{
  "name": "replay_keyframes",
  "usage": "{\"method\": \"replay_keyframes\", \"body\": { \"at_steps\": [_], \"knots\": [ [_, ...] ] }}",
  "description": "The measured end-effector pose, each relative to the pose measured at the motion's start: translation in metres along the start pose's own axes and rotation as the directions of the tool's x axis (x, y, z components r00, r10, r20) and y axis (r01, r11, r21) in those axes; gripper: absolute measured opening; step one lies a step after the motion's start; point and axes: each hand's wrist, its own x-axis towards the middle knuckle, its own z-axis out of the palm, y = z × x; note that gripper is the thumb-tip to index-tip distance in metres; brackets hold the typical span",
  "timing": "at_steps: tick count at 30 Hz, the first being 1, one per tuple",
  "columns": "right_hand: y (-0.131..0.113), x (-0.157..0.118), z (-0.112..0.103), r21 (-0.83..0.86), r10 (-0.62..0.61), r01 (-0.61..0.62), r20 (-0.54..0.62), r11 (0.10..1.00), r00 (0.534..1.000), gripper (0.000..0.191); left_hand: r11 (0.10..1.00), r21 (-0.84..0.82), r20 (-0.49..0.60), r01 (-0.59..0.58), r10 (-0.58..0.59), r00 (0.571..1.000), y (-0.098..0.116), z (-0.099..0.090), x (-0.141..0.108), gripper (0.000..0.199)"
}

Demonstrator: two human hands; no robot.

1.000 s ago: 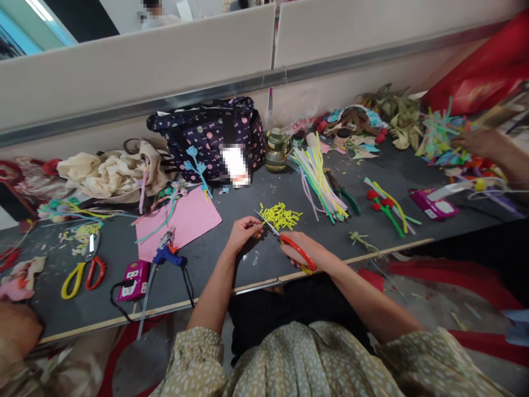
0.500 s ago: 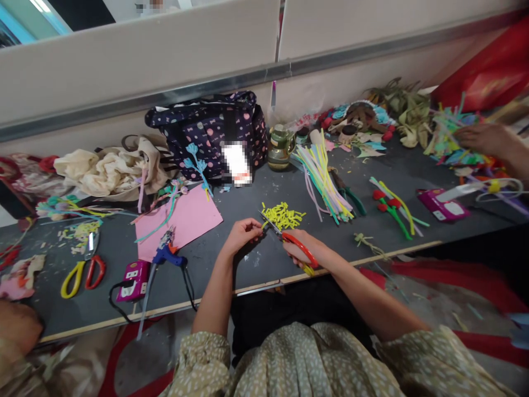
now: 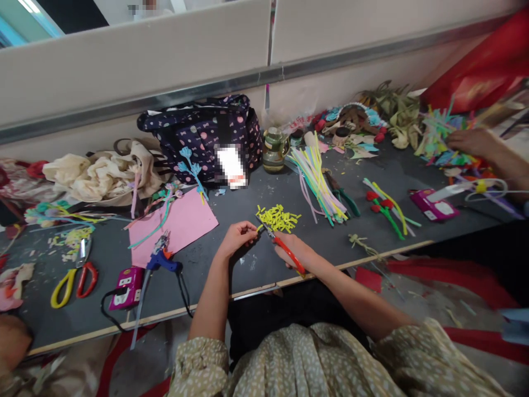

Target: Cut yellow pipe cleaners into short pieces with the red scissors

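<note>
My left hand (image 3: 238,237) is closed in a pinch on a short end of yellow pipe cleaner (image 3: 259,227). Red-and-yellow-handled scissors (image 3: 289,251) are gripped in my right hand (image 3: 298,248), their blades pointing at that yellow end. Whether the blades touch it is too small to tell. Just beyond the blades lies a heap of short yellow cut pieces (image 3: 280,219) on the dark table (image 3: 248,262). To the right of the heap rests a bundle of long pastel pipe cleaners (image 3: 320,184).
On the left are a blue glue gun (image 3: 162,258), a purple power strip (image 3: 126,288), pink sheet (image 3: 185,226) and second scissors (image 3: 76,275). A patterned bag (image 3: 202,132) and jar (image 3: 274,150) stand behind. At right, red pipe-cleaner flowers (image 3: 382,204) lie near another person's hand (image 3: 471,146).
The whole view has shifted slightly, so the table's things appear further left. The scissors have turned a little in my right hand and their handles look closer together. My left hand keeps its pinch.
</note>
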Motion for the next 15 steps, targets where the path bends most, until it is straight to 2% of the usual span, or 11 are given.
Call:
{"method": "replay_keyframes", "body": {
  "at_steps": [4, 7, 11, 15],
  "knots": [
    [0.005, 0.004, 0.004, -0.064, -0.067, 0.065, -0.026, 0.996, 0.997, 0.018, 0.999, -0.052, -0.015, -0.013, 0.012, 1.0, 0.001, -0.004, -0.001, 0.03],
    [0.006, 0.002, 0.006, -0.083, -0.065, 0.06, -0.067, 0.995, 0.996, 0.016, 0.996, -0.083, -0.01, -0.013, 0.012, 1.0, 0.002, -0.006, -0.001, 0.031],
    [0.007, -0.006, 0.007, -0.018, -0.036, 0.035, -0.096, 0.999, 0.995, 0.015, 0.993, -0.114, -0.018, -0.026, 0.024, 1.0, 0.001, -0.006, 0.0, 0.032],
    [0.009, -0.014, 0.006, 0.053, 0.042, -0.038, -0.073, 0.998, 0.996, 0.012, 0.99, -0.128, -0.032, -0.054, 0.05, 0.998, -0.002, -0.006, 0.001, 0.034]
  ]
}}
